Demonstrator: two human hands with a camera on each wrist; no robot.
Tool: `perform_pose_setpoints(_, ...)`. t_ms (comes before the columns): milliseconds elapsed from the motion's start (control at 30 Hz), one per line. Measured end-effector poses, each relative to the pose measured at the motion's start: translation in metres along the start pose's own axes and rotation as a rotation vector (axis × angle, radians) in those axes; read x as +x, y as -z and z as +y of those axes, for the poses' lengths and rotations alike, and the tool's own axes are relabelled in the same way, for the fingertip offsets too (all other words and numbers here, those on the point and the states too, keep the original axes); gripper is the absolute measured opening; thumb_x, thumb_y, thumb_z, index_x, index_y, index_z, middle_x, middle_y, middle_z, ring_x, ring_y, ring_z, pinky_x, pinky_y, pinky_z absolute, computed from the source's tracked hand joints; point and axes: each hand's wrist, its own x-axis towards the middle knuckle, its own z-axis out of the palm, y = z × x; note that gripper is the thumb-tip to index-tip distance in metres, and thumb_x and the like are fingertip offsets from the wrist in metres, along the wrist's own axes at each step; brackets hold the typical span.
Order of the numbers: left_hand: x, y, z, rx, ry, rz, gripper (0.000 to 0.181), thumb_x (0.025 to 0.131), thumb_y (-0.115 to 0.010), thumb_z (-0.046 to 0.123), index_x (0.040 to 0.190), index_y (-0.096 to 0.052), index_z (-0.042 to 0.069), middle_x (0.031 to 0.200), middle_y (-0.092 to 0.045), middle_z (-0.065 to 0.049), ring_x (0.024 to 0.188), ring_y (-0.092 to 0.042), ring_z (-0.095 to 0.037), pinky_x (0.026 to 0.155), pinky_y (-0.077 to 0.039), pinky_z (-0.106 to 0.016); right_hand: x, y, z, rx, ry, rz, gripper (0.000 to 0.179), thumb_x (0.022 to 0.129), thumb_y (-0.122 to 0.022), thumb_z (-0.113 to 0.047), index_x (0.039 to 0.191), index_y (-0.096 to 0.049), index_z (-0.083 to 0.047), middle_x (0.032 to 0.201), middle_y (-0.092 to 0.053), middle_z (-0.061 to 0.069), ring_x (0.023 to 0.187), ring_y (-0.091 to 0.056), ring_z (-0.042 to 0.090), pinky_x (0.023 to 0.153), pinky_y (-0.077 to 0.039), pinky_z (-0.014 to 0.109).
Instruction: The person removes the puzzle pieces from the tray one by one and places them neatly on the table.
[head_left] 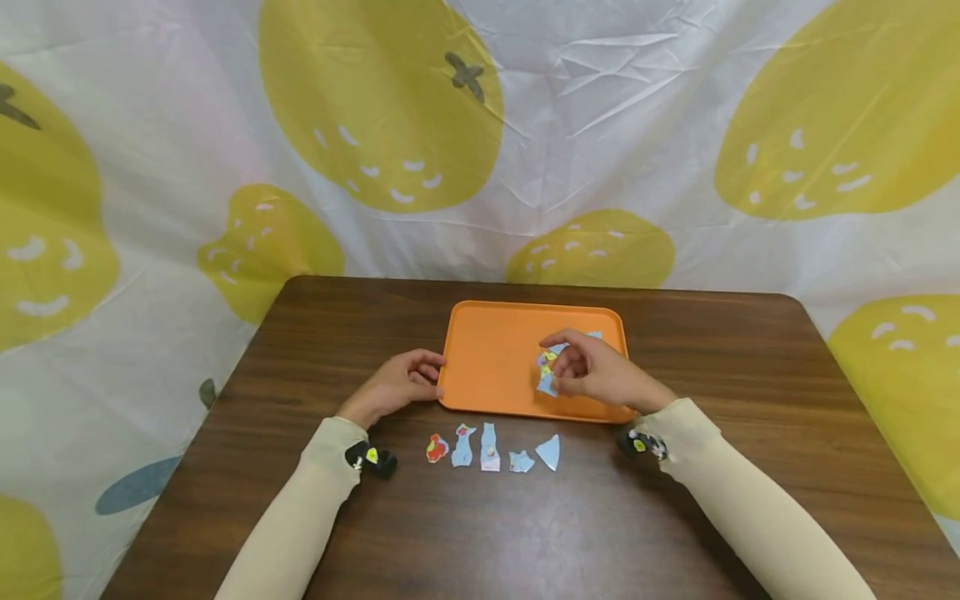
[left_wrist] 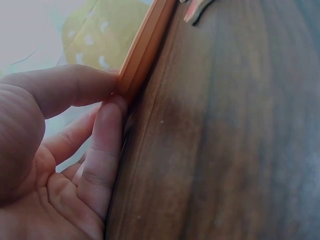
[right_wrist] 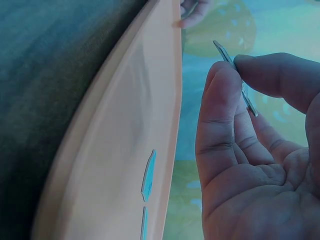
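My right hand (head_left: 596, 371) pinches a flat, irregular light blue puzzle piece (head_left: 546, 382) with yellow print, above the right part of the orange tray (head_left: 487, 358). The right wrist view catches this piece (right_wrist: 251, 107) edge-on between thumb and fingertip, raised off the tray. Below it, light blue pieces (right_wrist: 148, 175) lie on the tray's surface. At the tray's left edge, my left hand (head_left: 397, 383) holds the rim (left_wrist: 137, 62) between thumb and fingertips. In front of the tray several cut pieces lie in a row, among them a red one (head_left: 437, 448) and a blue triangular one (head_left: 549, 452).
A dark wooden table (head_left: 480, 533) carries everything. Behind it hangs a pale cloth (head_left: 570, 150) printed with large yellow fruit. Black wrist devices are strapped over both cream sleeves (head_left: 300, 500).
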Motion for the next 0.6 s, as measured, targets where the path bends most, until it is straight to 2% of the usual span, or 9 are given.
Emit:
perform_pose_setpoints(233, -0.001, 0.0, 0.001, 0.015, 0.001, 0.002, 0.052, 0.089, -0.084, 0.007, 0.138, -0.064, 0.004, 0.112, -0.063, -0.016, 0.084, -0.064, -0.016, 0.078, -0.053, -0.022, -0.014, -0.002, 0.003, 0.005, 0.043, 0.01, 0.064, 0.09, -0.072, 0.011, 0.149, -0.047, 0.004, 0.098, -0.07, 0.019, 0.082, -0.07, 0.023, 0.075, -0.06, 0.028)
perform_pose_setpoints(400, -0.001, -0.001, 0.0, 0.014, -0.001, -0.003, 0.053, 0.089, -0.084, 0.007, 0.138, -0.064, 0.003, 0.112, -0.063, -0.016, 0.084, -0.064, -0.016, 0.078, -0.053, -0.022, -0.027, -0.004, 0.004, -0.001, 0.063, 0.023, 0.063, 0.091, -0.075, 0.007, 0.148, -0.051, -0.004, 0.096, -0.071, 0.015, 0.083, -0.07, 0.02, 0.072, -0.057, 0.025)
perform_pose_setpoints(600, 0.0, 0.0, 0.0, 0.024, -0.01, -0.002, 0.054, 0.089, -0.084, 0.009, 0.138, -0.063, 0.004, 0.112, -0.063, -0.015, 0.085, -0.063, -0.016, 0.078, -0.052, -0.023, -0.042, -0.008, 0.007, 0.005, 0.063, 0.013, 0.062, 0.09, -0.075, 0.007, 0.146, -0.05, 0.002, 0.095, -0.07, 0.016, 0.08, -0.07, 0.02, 0.069, -0.059, 0.03)
